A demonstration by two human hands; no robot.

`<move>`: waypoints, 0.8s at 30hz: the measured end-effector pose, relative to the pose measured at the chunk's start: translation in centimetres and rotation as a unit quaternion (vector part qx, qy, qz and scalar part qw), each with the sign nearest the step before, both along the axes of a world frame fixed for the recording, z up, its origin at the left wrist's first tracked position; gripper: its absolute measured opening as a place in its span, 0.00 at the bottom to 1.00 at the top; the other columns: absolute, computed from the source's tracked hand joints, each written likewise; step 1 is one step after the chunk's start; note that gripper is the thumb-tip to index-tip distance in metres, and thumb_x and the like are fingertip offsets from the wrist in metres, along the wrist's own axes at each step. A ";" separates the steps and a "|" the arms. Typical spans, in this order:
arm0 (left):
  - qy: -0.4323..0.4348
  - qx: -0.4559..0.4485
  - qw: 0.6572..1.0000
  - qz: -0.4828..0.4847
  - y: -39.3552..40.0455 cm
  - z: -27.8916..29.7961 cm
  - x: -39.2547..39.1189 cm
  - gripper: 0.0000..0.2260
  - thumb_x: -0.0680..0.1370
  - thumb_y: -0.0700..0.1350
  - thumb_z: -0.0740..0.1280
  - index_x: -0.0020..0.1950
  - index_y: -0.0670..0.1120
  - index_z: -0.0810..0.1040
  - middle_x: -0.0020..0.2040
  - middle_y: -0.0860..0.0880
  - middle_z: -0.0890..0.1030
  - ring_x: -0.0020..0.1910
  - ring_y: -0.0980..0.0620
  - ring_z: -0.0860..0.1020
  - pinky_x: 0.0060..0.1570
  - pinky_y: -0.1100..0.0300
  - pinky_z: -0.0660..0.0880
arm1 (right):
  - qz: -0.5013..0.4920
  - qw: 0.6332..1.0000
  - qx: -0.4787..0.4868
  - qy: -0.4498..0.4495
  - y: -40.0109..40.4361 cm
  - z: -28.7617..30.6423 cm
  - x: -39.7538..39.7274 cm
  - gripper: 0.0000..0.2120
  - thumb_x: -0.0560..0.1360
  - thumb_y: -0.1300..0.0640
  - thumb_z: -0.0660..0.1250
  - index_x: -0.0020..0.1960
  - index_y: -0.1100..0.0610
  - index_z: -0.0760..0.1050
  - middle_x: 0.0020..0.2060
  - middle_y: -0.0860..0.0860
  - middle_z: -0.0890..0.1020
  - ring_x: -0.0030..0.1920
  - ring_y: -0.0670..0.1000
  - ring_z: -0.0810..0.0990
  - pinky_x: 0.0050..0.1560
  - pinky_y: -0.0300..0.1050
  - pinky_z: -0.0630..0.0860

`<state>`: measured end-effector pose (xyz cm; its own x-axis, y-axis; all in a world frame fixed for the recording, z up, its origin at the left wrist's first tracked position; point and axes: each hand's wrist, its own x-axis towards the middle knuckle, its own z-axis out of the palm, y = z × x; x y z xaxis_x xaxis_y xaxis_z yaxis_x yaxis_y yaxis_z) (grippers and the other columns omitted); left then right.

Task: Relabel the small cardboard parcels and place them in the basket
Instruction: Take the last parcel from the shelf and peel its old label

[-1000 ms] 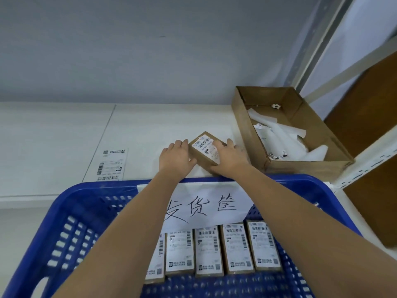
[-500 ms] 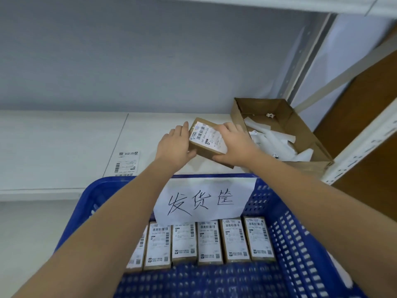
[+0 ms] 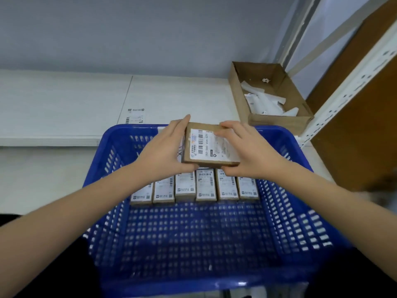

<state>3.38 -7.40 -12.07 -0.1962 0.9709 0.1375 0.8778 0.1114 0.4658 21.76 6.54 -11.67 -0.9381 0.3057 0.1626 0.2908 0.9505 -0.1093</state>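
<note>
Starting at the left, we see a loose label (image 3: 135, 115) lying flat on the white shelf (image 3: 64, 108), well apart from our hands and just behind the far rim of the blue basket (image 3: 103, 190). Our left hand (image 3: 163, 153) comes next: it grips the left side of the small cardboard parcel (image 3: 211, 145), fingers up along the edge and the thumb tucked under the near corner. The parcel hangs above the basket's far end, label side up, touching nothing but our two hands. Its long axis runs roughly away from us, much as the parcels below lie. Our right hand (image 3: 249, 153) grips the right side, fingertips laid over the label's upper corner and the thumb beneath.

Below and just toward us stands the row of labelled parcels (image 3: 194, 186), six side by side against the far wall, filling most of the width. The open floor of the basket lies nearer to us than that row, so we judge the coming move to be down and toward us, starting a second row. Both hands sit about equally close; either could set it down.

Further right, the open cardboard box (image 3: 238, 82) holds white paper strips (image 3: 264, 102), beside the shelf upright (image 3: 343, 93).
</note>
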 end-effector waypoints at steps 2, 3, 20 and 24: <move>-0.008 -0.004 1.000 -0.005 -2.1 -0.4 1.1 0.50 0.67 0.56 0.77 0.79 0.46 0.49 0.73 0.50 0.63 0.68 0.53 0.66 0.60 0.61 0.67 | 0.027 1.000 0.013 -0.006 -1.2 -0.7 1.1 0.37 0.63 0.46 0.74 0.67 0.58 0.67 0.67 0.60 0.69 0.65 0.60 0.69 0.65 0.56 0.66; -0.016 -0.006 1.000 -0.002 -2.9 -0.6 1.7 0.49 0.66 0.54 0.78 0.78 0.46 0.52 0.71 0.51 0.65 0.66 0.55 0.67 0.58 0.64 0.66 | 0.036 0.999 0.010 -0.011 -1.8 -1.1 1.6 0.36 0.64 0.45 0.73 0.67 0.58 0.67 0.67 0.60 0.69 0.65 0.60 0.69 0.65 0.57 0.65; 0.083 -0.025 0.996 0.023 -4.4 -2.6 4.5 0.44 0.53 0.55 0.77 0.64 0.36 0.73 0.52 0.43 0.75 0.49 0.44 0.70 0.47 0.51 0.73 | -0.022 0.975 -0.167 0.147 -8.9 -3.8 1.7 0.15 0.67 0.48 0.72 0.49 0.56 0.84 0.53 0.53 0.81 0.51 0.54 0.82 0.47 0.55 0.81; 0.091 -0.017 0.995 0.025 -4.0 -2.6 4.6 0.42 0.52 0.56 0.75 0.61 0.35 0.75 0.49 0.42 0.76 0.46 0.43 0.71 0.41 0.53 0.73 | -0.018 0.972 -0.183 0.148 -8.5 -3.9 1.6 0.14 0.67 0.50 0.72 0.48 0.57 0.84 0.53 0.53 0.81 0.51 0.55 0.82 0.47 0.55 0.81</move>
<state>7.95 -11.42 -14.71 -0.2191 0.9653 0.1424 0.9405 0.1701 0.2940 23.35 -1.96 -15.60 -0.8550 0.4245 0.2978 0.2270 0.8228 -0.5211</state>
